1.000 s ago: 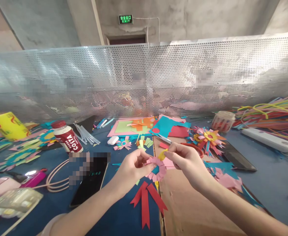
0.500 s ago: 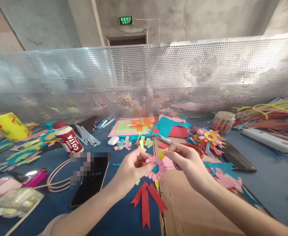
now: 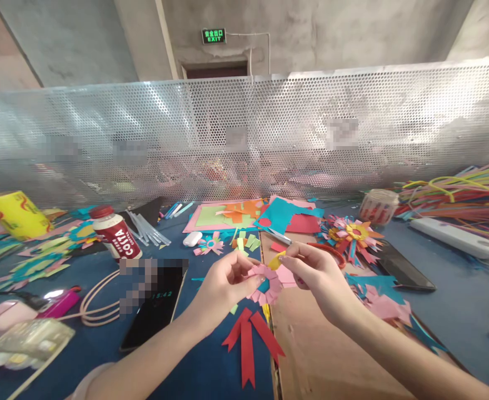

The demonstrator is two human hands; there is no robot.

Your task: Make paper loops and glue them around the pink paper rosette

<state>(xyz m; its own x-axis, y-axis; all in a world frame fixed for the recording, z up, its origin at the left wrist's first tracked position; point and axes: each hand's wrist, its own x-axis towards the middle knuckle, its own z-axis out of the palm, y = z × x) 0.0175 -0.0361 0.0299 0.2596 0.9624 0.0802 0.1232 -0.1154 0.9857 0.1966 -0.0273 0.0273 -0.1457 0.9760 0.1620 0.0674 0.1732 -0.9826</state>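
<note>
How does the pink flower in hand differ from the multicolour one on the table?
The pink paper flower is mainly pink, held up between left hand and right hand; multicolour paper flower layers pink, yellow, orange, blue and lies on the table. Both have fringed cut petals.

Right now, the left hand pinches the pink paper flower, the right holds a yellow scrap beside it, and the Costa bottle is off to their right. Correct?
No: the head view shows the bottle off to their left. The rest holds: the left hand pinches the flower and the right hand holds the scrap beside it.
</note>
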